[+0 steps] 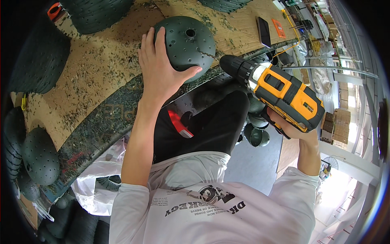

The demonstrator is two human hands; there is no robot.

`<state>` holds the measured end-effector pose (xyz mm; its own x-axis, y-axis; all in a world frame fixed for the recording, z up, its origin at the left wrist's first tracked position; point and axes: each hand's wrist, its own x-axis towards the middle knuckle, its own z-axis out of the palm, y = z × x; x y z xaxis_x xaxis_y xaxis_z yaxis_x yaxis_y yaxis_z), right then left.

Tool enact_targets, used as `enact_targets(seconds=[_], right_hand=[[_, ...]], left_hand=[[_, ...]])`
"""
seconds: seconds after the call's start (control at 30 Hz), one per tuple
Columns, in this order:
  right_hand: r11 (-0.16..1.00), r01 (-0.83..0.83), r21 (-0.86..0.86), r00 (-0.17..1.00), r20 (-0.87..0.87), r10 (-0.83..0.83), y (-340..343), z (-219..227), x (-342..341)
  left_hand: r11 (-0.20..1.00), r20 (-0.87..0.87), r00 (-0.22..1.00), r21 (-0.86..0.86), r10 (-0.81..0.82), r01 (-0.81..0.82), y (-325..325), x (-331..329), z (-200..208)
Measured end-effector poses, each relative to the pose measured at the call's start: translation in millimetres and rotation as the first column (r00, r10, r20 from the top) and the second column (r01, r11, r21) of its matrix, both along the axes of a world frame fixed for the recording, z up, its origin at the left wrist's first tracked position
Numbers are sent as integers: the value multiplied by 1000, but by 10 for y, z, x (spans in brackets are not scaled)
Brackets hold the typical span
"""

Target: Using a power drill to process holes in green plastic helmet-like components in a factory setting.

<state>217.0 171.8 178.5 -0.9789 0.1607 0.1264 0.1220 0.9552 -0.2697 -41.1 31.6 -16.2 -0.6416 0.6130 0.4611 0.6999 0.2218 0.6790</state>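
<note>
My left hand [159, 67] grips a dark green plastic dome [187, 42] dotted with small holes, holding it against the edge of the wooden bench [93, 69]. My right hand [293, 129] holds a yellow and black cordless drill [276, 89] by its handle. The drill's bit [208, 55] touches the right side of the dome. A larger round hole sits on the dome's top.
Stacks of similar dark domes [38, 160] lie at the left and far edge of the bench, which is strewn with green shavings. A phone [263, 31] and an orange item [278, 28] rest at the far right. More domes [256, 130] lie on the floor.
</note>
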Motion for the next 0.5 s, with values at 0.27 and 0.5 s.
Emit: enact_targets(seconds=[0.27, 0.5], right_hand=[[985, -140, 97, 984, 127, 127, 255, 203, -82], [949, -269, 167, 946, 231, 227, 439, 270, -258]], left_hand=[[1000, 3, 1000, 13, 1, -1, 25, 2, 33], [1000, 12, 1000, -6, -4, 5, 59, 42, 89]])
